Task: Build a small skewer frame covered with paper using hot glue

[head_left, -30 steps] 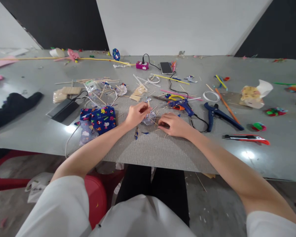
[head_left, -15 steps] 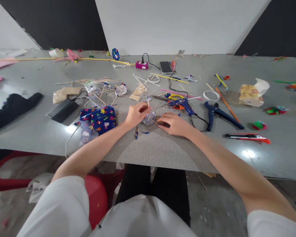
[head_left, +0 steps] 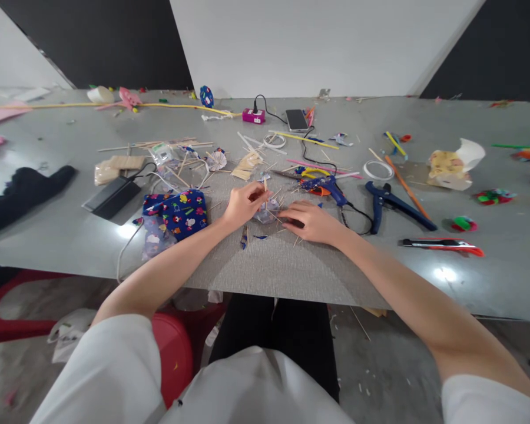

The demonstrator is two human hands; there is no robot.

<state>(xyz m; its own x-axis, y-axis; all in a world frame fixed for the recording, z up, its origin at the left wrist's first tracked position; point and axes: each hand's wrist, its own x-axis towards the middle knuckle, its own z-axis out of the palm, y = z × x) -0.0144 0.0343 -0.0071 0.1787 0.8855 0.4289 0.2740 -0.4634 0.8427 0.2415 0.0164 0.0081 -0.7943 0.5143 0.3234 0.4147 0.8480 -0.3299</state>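
My left hand (head_left: 244,204) pinches a thin wooden stick (head_left: 265,187) that stands upright over a small pale paper umbrella piece (head_left: 268,211) on the grey mat (head_left: 269,259). My right hand (head_left: 311,221) lies knuckles up just right of that piece, its fingers curled down among several loose toothpicks; what its fingertips touch is hidden. A blue hot-glue gun (head_left: 325,187) lies just beyond my right hand.
Blue patterned fabric (head_left: 176,211) lies left of my left hand, with a black power bank (head_left: 111,197) further left. Blue pliers (head_left: 393,205) and a red utility knife (head_left: 441,245) lie to the right. A phone (head_left: 297,120), tape rings and sticks litter the far table.
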